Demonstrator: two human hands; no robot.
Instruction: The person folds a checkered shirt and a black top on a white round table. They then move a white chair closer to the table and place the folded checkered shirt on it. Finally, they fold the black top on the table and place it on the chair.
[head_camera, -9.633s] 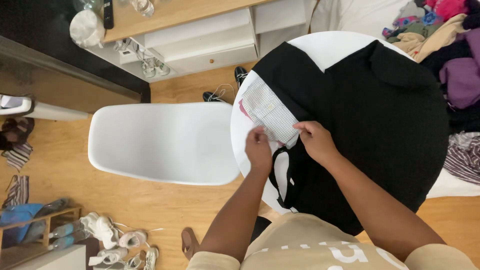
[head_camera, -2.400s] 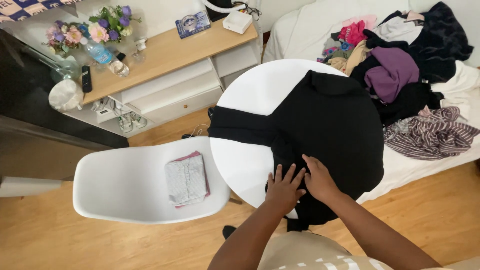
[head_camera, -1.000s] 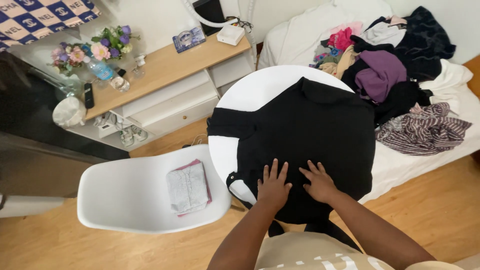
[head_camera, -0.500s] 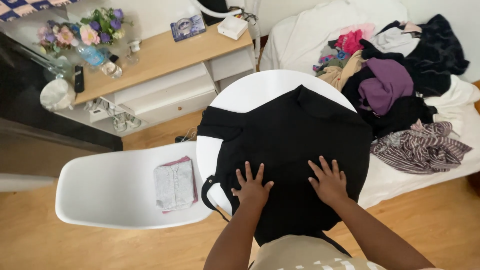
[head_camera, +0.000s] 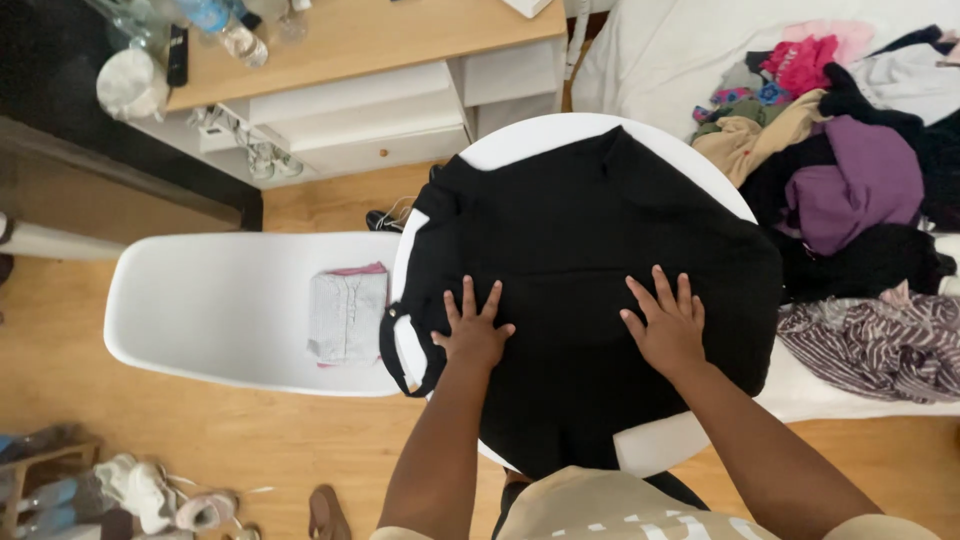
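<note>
Both hands flat on the black garment (head_camera: 590, 250).
Left hand (head_camera: 472, 332) and right hand (head_camera: 665, 325) press down, fingers spread, near the round table's (head_camera: 520, 135) front edge.

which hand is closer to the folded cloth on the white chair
Left. The left hand lies flat on the black garment just right of the folded cloth; the right hand presses farther right.

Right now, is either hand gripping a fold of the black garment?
No, the left hand and right hand lie flat, fingers spread, on the black garment.
</note>
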